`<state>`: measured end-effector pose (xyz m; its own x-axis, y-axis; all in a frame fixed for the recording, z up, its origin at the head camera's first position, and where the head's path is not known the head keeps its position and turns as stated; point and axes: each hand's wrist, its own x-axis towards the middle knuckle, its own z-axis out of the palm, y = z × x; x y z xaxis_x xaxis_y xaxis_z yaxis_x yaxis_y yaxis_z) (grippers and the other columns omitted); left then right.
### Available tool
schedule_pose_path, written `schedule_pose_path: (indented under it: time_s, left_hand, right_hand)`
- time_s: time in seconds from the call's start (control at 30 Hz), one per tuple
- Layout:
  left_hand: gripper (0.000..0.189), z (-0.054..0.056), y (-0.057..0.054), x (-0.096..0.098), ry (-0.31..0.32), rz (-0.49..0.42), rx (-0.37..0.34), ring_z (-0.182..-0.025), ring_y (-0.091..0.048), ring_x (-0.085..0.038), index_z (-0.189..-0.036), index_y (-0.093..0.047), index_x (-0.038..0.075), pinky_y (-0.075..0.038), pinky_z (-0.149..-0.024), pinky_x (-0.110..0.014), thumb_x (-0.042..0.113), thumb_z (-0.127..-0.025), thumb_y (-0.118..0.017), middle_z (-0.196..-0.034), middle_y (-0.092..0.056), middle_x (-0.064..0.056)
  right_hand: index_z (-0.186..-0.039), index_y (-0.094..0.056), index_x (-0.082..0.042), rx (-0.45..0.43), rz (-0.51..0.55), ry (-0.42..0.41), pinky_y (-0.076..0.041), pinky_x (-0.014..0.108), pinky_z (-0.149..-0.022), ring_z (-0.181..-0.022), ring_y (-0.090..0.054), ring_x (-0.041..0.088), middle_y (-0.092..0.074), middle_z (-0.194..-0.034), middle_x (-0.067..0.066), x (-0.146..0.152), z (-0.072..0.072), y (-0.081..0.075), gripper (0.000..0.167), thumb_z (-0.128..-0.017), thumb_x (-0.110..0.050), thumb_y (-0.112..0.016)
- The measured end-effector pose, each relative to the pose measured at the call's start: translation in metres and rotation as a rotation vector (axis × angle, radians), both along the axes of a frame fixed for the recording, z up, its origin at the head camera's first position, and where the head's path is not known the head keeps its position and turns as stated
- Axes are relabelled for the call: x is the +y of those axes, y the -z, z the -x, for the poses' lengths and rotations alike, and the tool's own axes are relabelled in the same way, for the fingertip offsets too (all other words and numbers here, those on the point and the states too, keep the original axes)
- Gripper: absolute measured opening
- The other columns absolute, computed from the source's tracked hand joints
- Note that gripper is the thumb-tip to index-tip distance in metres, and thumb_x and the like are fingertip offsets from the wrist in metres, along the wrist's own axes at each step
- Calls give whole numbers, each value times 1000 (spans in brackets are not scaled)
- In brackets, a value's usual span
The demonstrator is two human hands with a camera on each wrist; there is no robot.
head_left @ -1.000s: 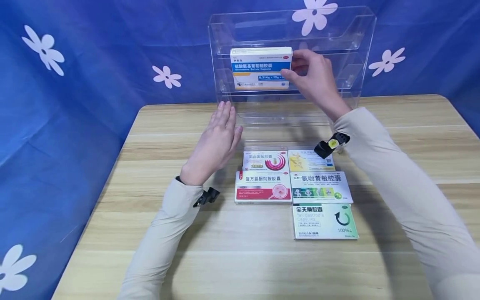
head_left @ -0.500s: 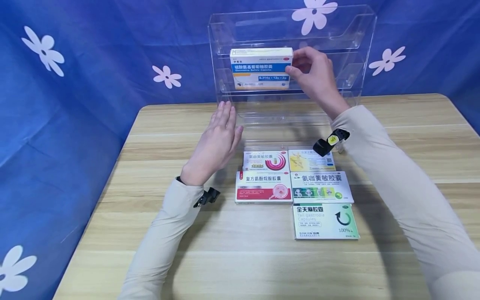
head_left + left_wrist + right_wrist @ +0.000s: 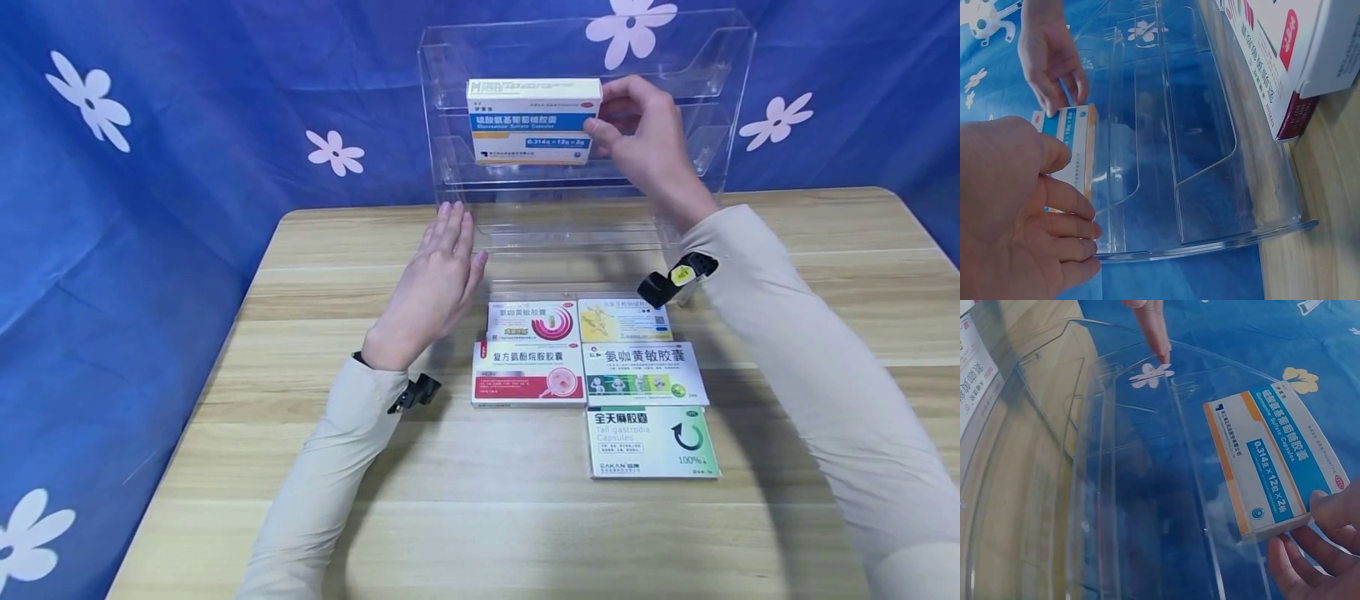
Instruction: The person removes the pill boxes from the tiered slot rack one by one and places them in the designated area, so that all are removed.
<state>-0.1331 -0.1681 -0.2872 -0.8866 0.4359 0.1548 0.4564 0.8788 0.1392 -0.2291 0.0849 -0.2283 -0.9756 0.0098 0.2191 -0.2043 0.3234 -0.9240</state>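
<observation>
A clear acrylic tiered rack [image 3: 570,237] stands at the back of the table. My right hand [image 3: 651,137] pinches the right end of a white medicine box [image 3: 531,125] with blue and orange bands, thumb on its front. The box is upright in front of the rack's upper tiers. In the right wrist view, the box [image 3: 1272,456] is slightly tilted, with the fingers beneath its end. My left hand [image 3: 431,283] has straight fingers, its fingertips right at the rack's left side; in the left wrist view, that hand [image 3: 1029,212] overlaps part of the box.
Several medicine boxes lie flat in front of the rack: a pink-swirl one [image 3: 531,322], a yellow one [image 3: 622,321], a red-banded one [image 3: 527,373], a green-striped one [image 3: 643,372] and a green-edged one [image 3: 651,443]. A blue flowered cloth [image 3: 187,100] hangs behind the wooden table [image 3: 480,533].
The right hand has lifted the blue-and-white medicine box a little, up and to the right. My left hand has stayed at the rack's left side.
</observation>
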Motion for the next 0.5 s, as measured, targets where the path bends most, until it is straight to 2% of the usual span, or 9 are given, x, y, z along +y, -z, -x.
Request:
schedule_pose_path:
  time_s: [0.3,0.5]
  left_hand:
    - [59,0,0,0,2,-3,-3,-146,-6,-36,-147,-22,-12,-4,-120,-39,30,-106,-26,-155,-14,-28]
    - [58,1,1,-2,2,-7,-20,-146,-4,-33,-148,-21,-11,-5,-120,-39,30,-106,-25,-156,-12,-27]
  right_hand:
    - [-116,-60,-8,56,32,-19,-54,23,-78,-92,-62,15,-63,-104,2,14,-11,-9,25,-92,-8,-65]
    - [-120,-60,-9,62,-2,-37,-54,22,-80,-99,-63,15,-64,-112,6,22,-22,-8,29,-92,-14,-65]
